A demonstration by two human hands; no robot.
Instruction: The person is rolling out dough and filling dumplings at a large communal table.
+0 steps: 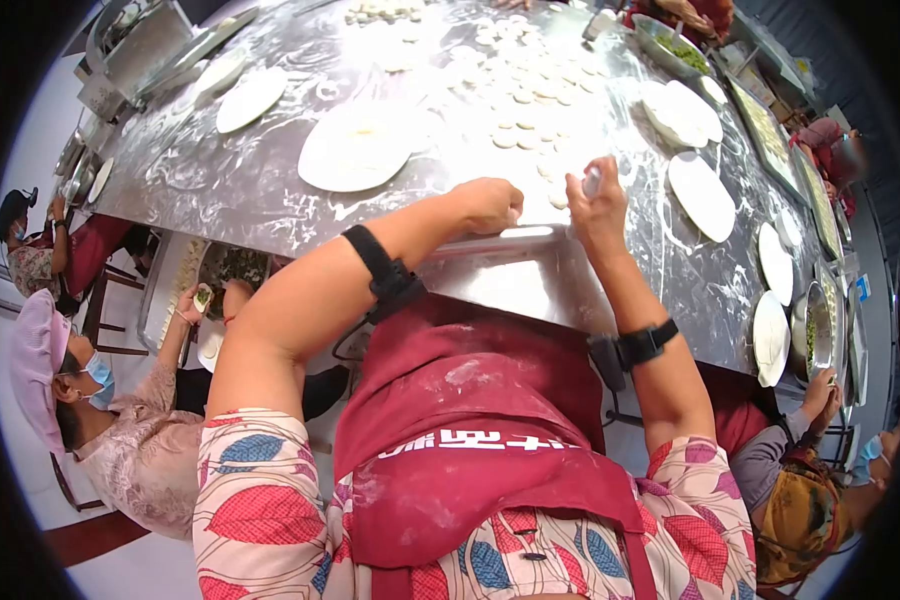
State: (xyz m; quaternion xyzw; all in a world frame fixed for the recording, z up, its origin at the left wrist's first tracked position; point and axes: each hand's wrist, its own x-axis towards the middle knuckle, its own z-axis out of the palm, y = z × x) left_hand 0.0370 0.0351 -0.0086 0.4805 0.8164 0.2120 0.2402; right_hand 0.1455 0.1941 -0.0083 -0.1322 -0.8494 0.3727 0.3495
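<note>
My left hand (490, 205) is closed, its fingers curled down by the back rim of a shiny metal tray (500, 285) at the table's near edge. Anything inside those fingers is hidden. Just to the right, my right hand (600, 208) is raised with its fingers wrapped round a small pale object (592, 181), whose kind I cannot make out. Beyond both hands, small round dough pieces (515, 138) lie on the floured metal table (240, 190). Bright glare washes out the surface right behind my hands.
White oval plates (355, 145) stand to the left, and more plates (702, 197) to the right. Co-workers sit on both sides; one at left holds a filled wrapper (203, 297). A bowl of green filling (818, 325) stands at far right.
</note>
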